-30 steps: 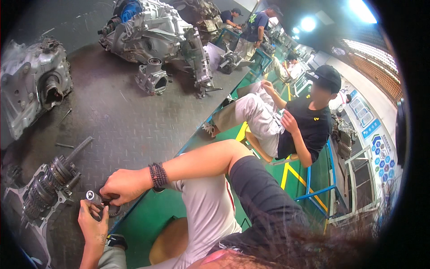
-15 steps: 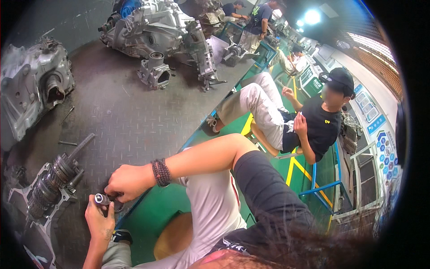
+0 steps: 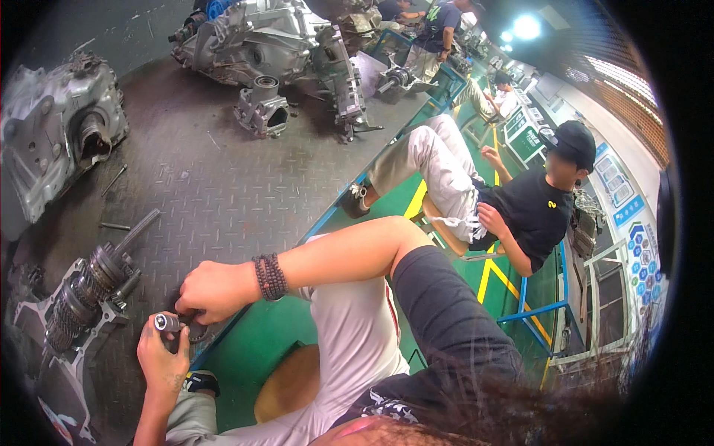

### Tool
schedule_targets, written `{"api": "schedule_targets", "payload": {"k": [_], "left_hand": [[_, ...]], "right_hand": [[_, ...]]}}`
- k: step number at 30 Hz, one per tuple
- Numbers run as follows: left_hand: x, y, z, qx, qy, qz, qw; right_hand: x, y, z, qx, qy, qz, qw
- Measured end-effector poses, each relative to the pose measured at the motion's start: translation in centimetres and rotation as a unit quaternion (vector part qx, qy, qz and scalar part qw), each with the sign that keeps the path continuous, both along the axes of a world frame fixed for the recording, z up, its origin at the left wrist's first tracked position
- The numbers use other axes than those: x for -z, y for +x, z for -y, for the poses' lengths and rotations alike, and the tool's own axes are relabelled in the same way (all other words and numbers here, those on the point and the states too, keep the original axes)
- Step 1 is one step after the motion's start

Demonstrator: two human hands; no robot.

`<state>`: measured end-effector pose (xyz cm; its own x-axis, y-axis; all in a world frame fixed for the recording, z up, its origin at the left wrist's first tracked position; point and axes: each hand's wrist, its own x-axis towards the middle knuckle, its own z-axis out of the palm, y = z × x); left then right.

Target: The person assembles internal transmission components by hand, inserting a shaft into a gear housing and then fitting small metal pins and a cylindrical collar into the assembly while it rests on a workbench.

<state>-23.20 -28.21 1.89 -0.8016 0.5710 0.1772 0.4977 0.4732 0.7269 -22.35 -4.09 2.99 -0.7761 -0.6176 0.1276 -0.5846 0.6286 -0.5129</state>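
Observation:
Close to the near edge of the bench, my left hand (image 3: 161, 358) is closed around a short metal cylinder (image 3: 168, 323) with a bright, hollow-looking end. My right hand (image 3: 217, 291) reaches in just beyond it, back of the hand up, fingers curled down onto a dark part at the cylinder's side. What those fingertips grip is mostly hidden. Under the hands, part of a dark round metal piece (image 3: 197, 332) shows at the bench edge. Left of my hands lies a gear shaft assembly (image 3: 82, 301) with stacked gears, set in an open silver housing (image 3: 100, 327).
A large silver gearbox casing (image 3: 56, 141) stands at the left. Further back are a bigger transmission housing (image 3: 256, 44) and a small cast part (image 3: 262, 111). Two pins (image 3: 114, 226) lie on the patterned metal bench (image 3: 216, 186). A seated person (image 3: 539, 215) is at the right.
The view has shifted slightly. My hands stay together on the cylinder with little visible movement. The seated person's hand has lowered a little.

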Motion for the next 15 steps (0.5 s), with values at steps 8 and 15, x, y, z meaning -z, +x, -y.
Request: {"api": "schedule_targets", "payload": {"k": [8, 15], "left_hand": [[-1.2, 0.3, -0.2, 0.033, -0.052, -0.065, 0.996], [-1.2, 0.3, -0.2, 0.036, -0.075, -0.070, 0.994]], "right_hand": [[-0.8, 0.1, 0.1, -0.011, 0.033, 0.013, 0.999], [-0.1, 0.0, -0.1, -0.020, 0.022, 0.009, 1.000]]}}
